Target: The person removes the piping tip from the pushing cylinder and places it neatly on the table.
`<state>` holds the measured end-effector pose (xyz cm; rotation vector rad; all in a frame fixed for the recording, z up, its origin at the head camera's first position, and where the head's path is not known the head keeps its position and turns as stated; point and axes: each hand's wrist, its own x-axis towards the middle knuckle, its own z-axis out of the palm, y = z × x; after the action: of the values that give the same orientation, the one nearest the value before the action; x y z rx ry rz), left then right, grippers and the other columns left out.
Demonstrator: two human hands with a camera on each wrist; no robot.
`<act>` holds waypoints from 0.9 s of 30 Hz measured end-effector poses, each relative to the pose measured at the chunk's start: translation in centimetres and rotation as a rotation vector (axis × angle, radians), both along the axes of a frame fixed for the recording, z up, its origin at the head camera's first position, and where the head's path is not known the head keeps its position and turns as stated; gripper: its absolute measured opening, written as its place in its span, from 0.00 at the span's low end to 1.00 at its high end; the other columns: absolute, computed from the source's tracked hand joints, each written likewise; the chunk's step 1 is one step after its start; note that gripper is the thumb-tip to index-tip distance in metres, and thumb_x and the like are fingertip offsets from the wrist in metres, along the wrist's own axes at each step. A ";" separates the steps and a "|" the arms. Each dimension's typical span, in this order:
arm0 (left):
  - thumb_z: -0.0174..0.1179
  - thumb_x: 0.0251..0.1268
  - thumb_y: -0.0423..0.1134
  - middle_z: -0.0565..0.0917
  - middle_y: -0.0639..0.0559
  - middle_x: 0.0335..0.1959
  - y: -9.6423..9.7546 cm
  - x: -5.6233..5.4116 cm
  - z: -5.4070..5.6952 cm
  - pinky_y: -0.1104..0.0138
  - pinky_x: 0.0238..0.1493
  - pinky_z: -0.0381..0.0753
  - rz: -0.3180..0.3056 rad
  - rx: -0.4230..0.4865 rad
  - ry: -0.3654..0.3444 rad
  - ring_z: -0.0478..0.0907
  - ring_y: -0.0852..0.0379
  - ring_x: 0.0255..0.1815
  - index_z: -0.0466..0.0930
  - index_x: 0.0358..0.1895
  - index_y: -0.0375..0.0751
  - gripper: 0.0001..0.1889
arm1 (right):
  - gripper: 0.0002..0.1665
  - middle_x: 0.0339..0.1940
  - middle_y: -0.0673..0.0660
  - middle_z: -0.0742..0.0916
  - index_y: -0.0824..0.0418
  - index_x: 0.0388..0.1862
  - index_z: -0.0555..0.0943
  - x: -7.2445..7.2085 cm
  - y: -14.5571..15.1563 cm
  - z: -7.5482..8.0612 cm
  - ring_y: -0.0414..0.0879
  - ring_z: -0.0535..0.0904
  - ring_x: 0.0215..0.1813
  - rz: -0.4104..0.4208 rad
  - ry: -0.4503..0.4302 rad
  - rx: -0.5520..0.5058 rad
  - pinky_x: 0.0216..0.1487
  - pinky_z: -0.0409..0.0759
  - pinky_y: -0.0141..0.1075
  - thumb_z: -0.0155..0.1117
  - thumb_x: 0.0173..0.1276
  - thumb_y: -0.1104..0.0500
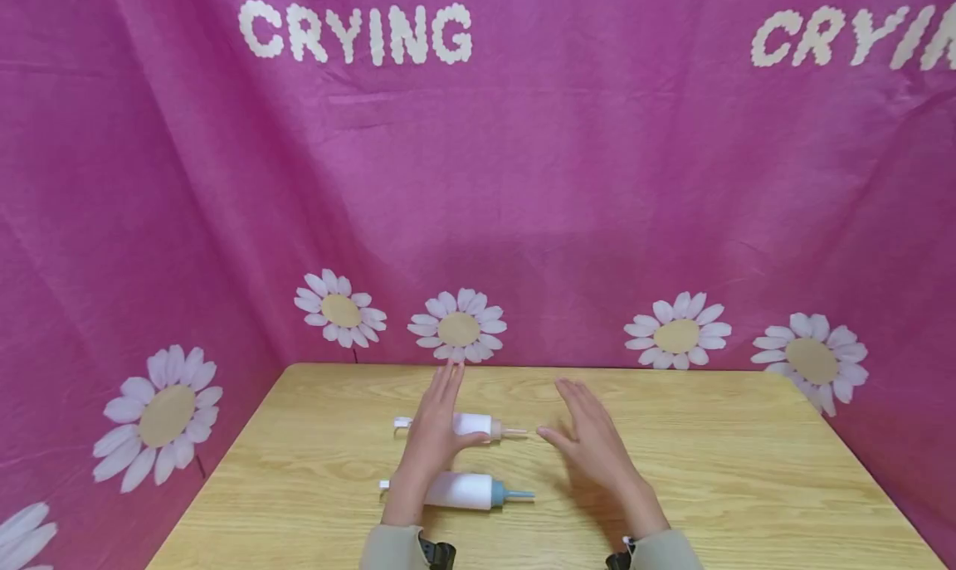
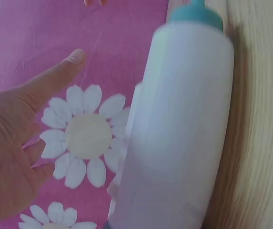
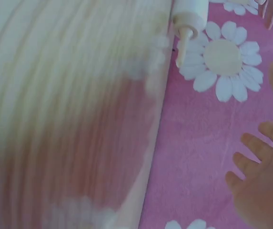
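Note:
Two white squeeze bottles lie on their sides on the wooden table, nozzles pointing right in the head view. The nearer squeeze bottle (image 1: 469,490) has a teal cap and nozzle; it fills much of the left wrist view, its white body (image 2: 184,119) close to the camera. Farther back, the other squeeze bottle (image 1: 473,423) has a beige cap and nozzle. My left hand (image 1: 433,437) hovers over the bottles with fingers extended and hides part of both. To the right of the nozzles, my right hand (image 1: 593,445) is raised, holding nothing, thumb spread from the fingers.
The light wooden table (image 1: 747,470) reaches back to a pink curtain (image 1: 538,180) printed with white daisies and lettering. More curtain hangs along the left side. Each wrist wears a black strap below a beige sleeve (image 1: 392,548).

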<state>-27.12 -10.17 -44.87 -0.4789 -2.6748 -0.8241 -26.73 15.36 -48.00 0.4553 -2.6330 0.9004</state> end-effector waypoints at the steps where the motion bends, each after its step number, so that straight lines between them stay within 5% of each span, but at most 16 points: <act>1: 0.78 0.45 0.47 0.53 0.44 0.80 -0.3 -0.1 0.1 0.47 0.77 0.56 -0.004 -0.002 -0.004 0.49 0.42 0.81 0.50 0.78 0.44 0.58 | 0.48 0.77 0.63 0.66 0.61 0.77 0.59 -0.1 -0.2 -0.1 0.63 0.56 0.79 0.010 0.002 0.001 0.78 0.52 0.59 0.65 0.66 0.42; 14: 0.77 0.46 0.42 0.56 0.46 0.79 -4.1 -2.1 -0.7 0.50 0.75 0.62 -0.032 -0.056 -0.113 0.53 0.46 0.80 0.51 0.78 0.44 0.55 | 0.49 0.73 0.61 0.71 0.61 0.74 0.64 -1.6 -2.8 -0.7 0.59 0.65 0.75 0.133 0.012 0.028 0.75 0.63 0.56 0.74 0.58 0.48; 27: 0.77 0.47 0.37 0.67 0.39 0.73 -5.7 -3.1 -1.3 0.50 0.71 0.70 -0.068 -0.085 -0.213 0.67 0.42 0.72 0.61 0.73 0.36 0.47 | 0.43 0.70 0.62 0.75 0.62 0.72 0.67 -3.4 -4.6 -1.2 0.58 0.68 0.73 0.238 -0.135 0.089 0.74 0.66 0.53 0.72 0.62 0.50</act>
<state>-30.22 -15.91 -46.17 -0.5314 -2.9134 -0.8253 -30.16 10.78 -49.19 0.7691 -2.7922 0.9143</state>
